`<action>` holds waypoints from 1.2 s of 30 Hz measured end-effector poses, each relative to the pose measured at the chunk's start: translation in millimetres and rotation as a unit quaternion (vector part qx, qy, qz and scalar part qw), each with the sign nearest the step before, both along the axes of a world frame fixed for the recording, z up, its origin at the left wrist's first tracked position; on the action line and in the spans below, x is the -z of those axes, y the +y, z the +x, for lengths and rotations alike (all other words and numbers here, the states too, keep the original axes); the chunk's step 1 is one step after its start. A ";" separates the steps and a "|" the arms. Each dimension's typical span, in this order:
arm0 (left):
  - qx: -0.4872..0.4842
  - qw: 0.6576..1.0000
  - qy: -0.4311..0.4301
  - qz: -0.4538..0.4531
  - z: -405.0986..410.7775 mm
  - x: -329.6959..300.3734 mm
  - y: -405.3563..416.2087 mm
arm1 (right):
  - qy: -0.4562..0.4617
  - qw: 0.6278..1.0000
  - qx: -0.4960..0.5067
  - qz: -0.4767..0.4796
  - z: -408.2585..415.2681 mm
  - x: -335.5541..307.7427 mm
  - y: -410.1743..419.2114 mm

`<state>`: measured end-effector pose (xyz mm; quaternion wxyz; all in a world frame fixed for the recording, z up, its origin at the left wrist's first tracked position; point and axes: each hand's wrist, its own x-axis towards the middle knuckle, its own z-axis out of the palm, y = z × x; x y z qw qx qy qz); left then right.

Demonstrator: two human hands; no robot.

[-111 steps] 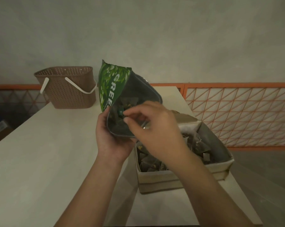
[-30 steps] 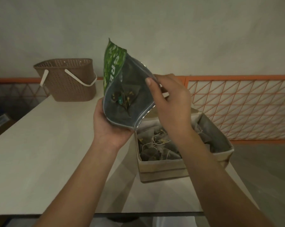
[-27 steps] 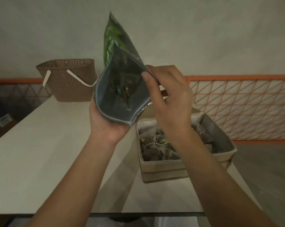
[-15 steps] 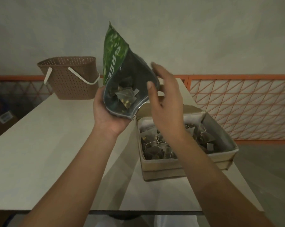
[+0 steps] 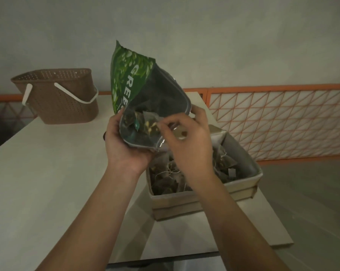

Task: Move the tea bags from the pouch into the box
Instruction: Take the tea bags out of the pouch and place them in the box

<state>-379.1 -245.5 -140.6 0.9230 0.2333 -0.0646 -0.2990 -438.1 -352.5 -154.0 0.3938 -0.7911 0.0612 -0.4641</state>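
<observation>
My left hand (image 5: 126, 147) grips the green pouch (image 5: 145, 102) tilted above the box (image 5: 241, 184), while my right hand (image 5: 186, 141) pinches toward the light, flimsy tea bags (image 5: 145, 124) inside, probably best lifted gently by a corner or string.

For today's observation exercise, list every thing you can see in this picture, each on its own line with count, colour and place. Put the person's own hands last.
pouch: one, green with white lettering, held up open above the table
tea bags: several, dark, inside the pouch mouth; more lie in the box, count unclear
box: one, beige, on the table's right part
basket: one, brown with white handle, far left of the table
table: one, off-white
railing: orange lattice, behind the table
left hand: grips the pouch from below
right hand: fingers curled at the pouch mouth, reaching the tea bags
</observation>
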 end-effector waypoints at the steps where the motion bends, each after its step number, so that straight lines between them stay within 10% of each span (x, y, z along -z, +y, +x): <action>1: -0.001 1.000 0.000 -0.007 0.3 -0.8 -2.5 | -0.010 1.000 -0.007 0.029 -5.2 -4.0 -5.6; 11: 0.003 0.999 0.002 -0.038 9.8 1.8 -18.1 | -0.054 0.967 -0.063 0.242 -49.1 -15.4 -82.1; 21: 0.009 1.000 -0.005 -0.026 5.3 1.6 -16.7 | 0.233 0.971 0.050 -0.001 -32.0 14.6 -101.8; 30: 0.013 0.999 -0.002 -0.037 11.2 7.1 -12.0 | 0.024 0.999 0.007 0.024 -39.7 -21.1 -44.4; 36: 0.025 0.999 -0.004 -0.022 10.9 9.7 -10.9 | -0.004 0.978 0.007 -0.209 -16.9 -31.3 -2.3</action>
